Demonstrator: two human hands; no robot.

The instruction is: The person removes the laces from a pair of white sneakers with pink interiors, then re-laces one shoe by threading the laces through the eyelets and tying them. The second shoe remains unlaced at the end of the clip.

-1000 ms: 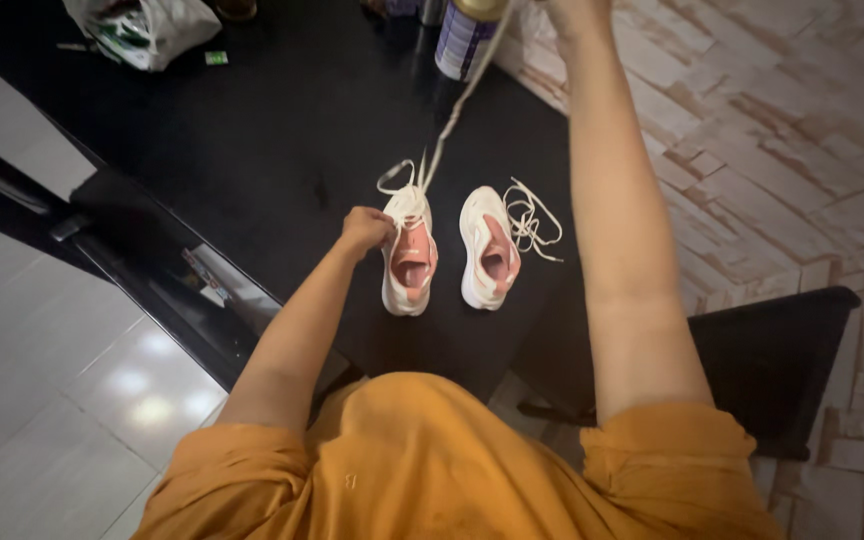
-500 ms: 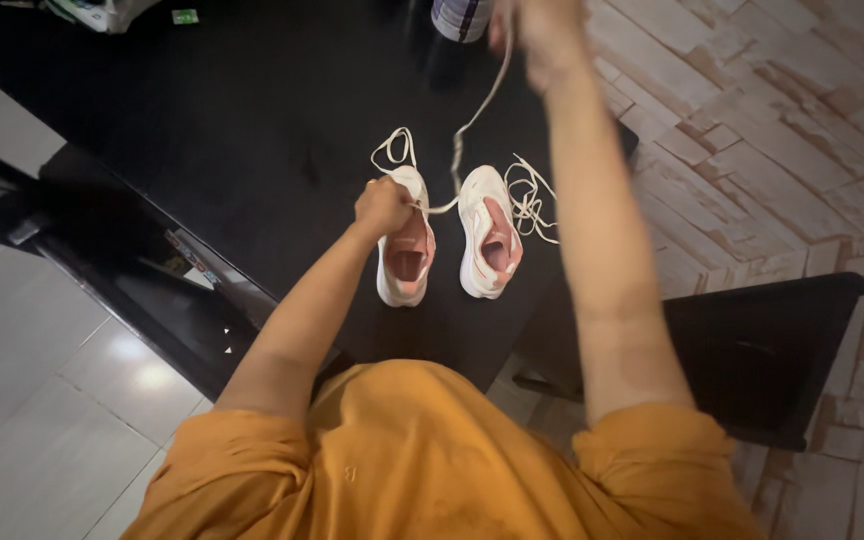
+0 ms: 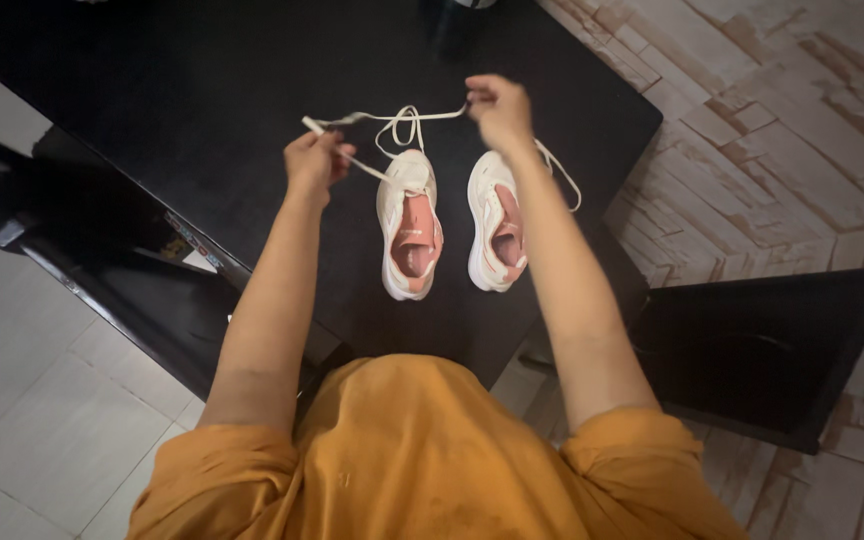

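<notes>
Two white sneakers with pink insides stand side by side on a black table (image 3: 202,90), toes pointing away from me. My left hand (image 3: 317,162) pinches one end of the cream shoelace (image 3: 392,118) just left of the left sneaker (image 3: 409,225). My right hand (image 3: 500,108) grips the other end above the right sneaker (image 3: 497,220). The lace runs between both hands and loops at the left sneaker's toe. The right sneaker's own lace trails off to its right, partly behind my forearm.
A black chair (image 3: 762,350) stands at my right over a stone-patterned floor (image 3: 782,130). Another dark chair frame (image 3: 102,270) sits to the left on pale tiles (image 3: 32,420). The base of a can (image 3: 457,15) shows at the table's far edge.
My right hand has come down from high above the table to just over the right sneaker. My left hand let go of the left sneaker's tongue area and now holds the lace's other end.
</notes>
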